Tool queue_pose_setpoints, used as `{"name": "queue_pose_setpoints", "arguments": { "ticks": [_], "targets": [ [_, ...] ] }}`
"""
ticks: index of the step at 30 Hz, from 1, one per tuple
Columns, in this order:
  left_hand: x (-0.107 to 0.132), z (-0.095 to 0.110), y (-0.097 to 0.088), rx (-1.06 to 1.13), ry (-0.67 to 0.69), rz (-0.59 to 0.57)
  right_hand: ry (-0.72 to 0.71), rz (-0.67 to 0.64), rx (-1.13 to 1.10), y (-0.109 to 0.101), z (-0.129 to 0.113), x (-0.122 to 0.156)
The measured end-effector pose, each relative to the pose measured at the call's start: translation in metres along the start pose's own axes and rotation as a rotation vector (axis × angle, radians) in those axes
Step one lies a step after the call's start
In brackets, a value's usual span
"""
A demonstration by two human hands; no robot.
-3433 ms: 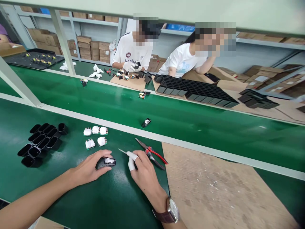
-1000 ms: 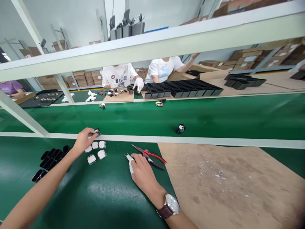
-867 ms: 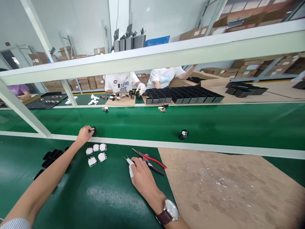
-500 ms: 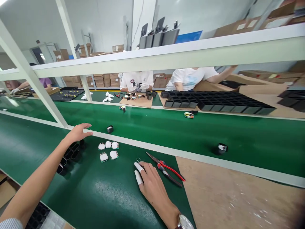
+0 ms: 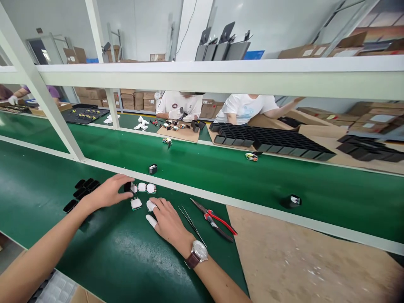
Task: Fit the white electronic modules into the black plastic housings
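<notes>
My left hand (image 5: 109, 191) pinches a small black plastic case (image 5: 128, 186) between thumb and fingertips, at the left end of a group of small circuit boards with white tops (image 5: 151, 188). My right hand (image 5: 170, 223), with white finger cots on two digits and a watch on its wrist, reaches over the nearest right board; its index fingertip covers part of that board, and thumb and index are apart. Tweezers (image 5: 191, 223) lie beside the right hand, and red-and-black pliers (image 5: 212, 219) rest just beyond them. More black cases (image 5: 82, 189) stand left of my left hand.
A white divider strip (image 5: 189, 192) separates my bench from the green belt (image 5: 202, 168), which carries black cases (image 5: 153, 168) and loose boards (image 5: 251, 156). A cardboard sheet (image 5: 299, 252) lies at right. White shelf beams (image 5: 221, 78) cross above. Two people sit opposite.
My left hand has come right from near the divider and now holds a black case. My right hand has moved left from the tweezers to the boards, uncovering the tweezers.
</notes>
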State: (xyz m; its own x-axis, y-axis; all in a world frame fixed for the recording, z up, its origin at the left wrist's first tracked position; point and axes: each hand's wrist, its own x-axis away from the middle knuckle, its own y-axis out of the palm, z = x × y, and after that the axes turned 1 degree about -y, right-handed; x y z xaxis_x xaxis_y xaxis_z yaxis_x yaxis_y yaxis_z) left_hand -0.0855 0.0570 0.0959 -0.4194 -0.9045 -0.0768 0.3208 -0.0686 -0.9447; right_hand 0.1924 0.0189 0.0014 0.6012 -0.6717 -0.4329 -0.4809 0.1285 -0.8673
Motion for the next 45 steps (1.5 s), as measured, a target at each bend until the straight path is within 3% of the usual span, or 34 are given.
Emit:
{"name": "queue_pose_setpoints", "arguments": {
  "ticks": [3,5,10,15,22,29,31,37,42,45],
  "targets": [
    [0.019,0.038,0.019,0.149,0.251,-0.092,0.001,-0.028,-0.05,-0.016,0.008,0.028],
    [0.029,0.055,0.036,0.183,0.296,-0.154,-0.013,-0.059,-0.125,-0.031,0.013,0.048],
    [0.031,0.067,0.078,0.279,0.239,-0.188,0.124,-0.034,-0.163,-0.052,0.012,0.076],
    [0.03,0.066,0.099,0.373,0.15,-0.151,0.206,0.018,-0.111,-0.049,0.001,0.079],
    [0.039,0.065,0.108,0.479,0.156,-0.094,0.197,0.172,-0.148,-0.042,-0.002,0.081],
    [0.037,0.066,0.118,0.329,0.194,0.06,0.155,0.323,-0.206,-0.042,-0.017,0.077],
    [0.037,0.066,0.113,0.332,0.162,0.03,0.152,0.349,-0.194,-0.041,-0.017,0.078],
    [0.036,0.07,0.099,0.519,0.104,-0.206,0.185,0.41,-0.248,-0.044,-0.018,0.077],
    [0.038,0.077,0.104,0.547,0.245,-0.132,0.123,0.39,-0.287,-0.044,-0.025,0.078],
    [0.041,0.078,0.107,0.53,0.253,-0.139,0.108,0.378,-0.267,-0.042,-0.024,0.08]
  ]
}}
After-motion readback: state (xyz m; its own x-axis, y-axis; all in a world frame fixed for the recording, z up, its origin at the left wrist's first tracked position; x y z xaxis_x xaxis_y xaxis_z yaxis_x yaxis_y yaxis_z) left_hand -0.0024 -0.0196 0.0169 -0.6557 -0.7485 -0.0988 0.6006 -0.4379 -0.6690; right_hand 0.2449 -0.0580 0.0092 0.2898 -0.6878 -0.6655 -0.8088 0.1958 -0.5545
